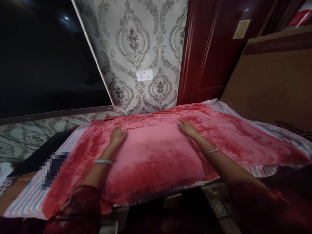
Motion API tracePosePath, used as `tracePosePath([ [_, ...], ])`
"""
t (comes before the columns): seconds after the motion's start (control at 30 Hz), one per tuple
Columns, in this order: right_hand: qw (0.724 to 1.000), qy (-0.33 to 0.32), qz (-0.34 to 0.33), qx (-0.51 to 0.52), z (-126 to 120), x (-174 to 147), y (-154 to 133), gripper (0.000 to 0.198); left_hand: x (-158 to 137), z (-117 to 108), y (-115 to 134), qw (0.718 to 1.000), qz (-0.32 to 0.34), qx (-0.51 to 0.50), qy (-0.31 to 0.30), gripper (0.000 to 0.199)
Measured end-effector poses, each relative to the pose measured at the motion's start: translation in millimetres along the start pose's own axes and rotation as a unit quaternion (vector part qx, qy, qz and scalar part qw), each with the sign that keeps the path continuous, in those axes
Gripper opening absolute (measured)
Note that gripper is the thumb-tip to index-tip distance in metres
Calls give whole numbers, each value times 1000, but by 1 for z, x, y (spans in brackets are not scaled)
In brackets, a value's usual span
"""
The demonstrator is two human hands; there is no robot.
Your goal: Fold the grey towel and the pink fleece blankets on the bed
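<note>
Both hands lie flat on a red blanket (219, 130) spread over a bed (278, 130). Left hand (118, 136) is palm down, fingers loosely together and a bit curled, pressing at the far left corner of a raised pillow-shaped bulge (153, 156) under the blanket. It holds nothing. Right hand (187, 127) is palm down too, fingers stretched and slightly spread, at the bulge's far right corner, also holding nothing. Fingertips of both sink a little into the plush, so the exact finger pose is hard to read.

Each wrist has a bracelet: a wider one on the left (103, 161), a thin one on the right (211, 151). Dark red sleeves are cut off by the bottom edge.

What lies under the bulge is fully hidden; only its shape shows. The blanket covers most of the bed, and a striped sheet (26, 198) peeks out along the left, front and right edges. The blanket's near left corner hangs over the front edge.

A pixelated block (52, 170) sits on the left of the bed; can't tell what it is. Below the bed's front edge it's too dark to make anything out.

Behind: patterned wallpaper (136, 42) with a small tag reading 277 (144, 75), a dark panel (44, 55) at left, a red-brown door (214, 45) and a brown board (273, 81) at right. A red and white object (301, 16) top right is cut off, unclear.
</note>
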State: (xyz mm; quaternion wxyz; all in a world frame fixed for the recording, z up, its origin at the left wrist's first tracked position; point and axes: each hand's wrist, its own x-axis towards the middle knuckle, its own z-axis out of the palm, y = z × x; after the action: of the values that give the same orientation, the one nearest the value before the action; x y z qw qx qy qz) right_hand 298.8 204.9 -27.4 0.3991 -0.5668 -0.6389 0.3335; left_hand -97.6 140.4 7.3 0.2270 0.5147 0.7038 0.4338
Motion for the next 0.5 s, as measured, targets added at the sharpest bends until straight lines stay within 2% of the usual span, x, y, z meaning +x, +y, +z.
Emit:
tracePosePath([
  [0.07, 995, -20, -58, -74, 15, -2, -23, 56, -4, 19, 20, 982, 111, 137, -63, 52],
  [0.13, 965, -79, -139, -208, 36, -9, -45, 61, -12, 39, 36, 933, 198, 266, -138, 58],
  [0.2, 919, -128, -194, -317, 56, -19, -58, 62, -23, 57, 43, 889, 243, 347, -173, 63],
  [0.27, 888, -156, -218, -374, 70, -28, -60, 60, -33, 67, 38, 863, 258, 393, -186, 65],
  [0.37, 869, -167, -238, -400, 80, -37, -47, 56, -41, 73, 22, 855, 251, 408, -197, 64],
  [0.5, 874, -160, -241, -390, 82, -37, -30, 56, -41, 75, 8, 858, 253, 401, -196, 65],
])
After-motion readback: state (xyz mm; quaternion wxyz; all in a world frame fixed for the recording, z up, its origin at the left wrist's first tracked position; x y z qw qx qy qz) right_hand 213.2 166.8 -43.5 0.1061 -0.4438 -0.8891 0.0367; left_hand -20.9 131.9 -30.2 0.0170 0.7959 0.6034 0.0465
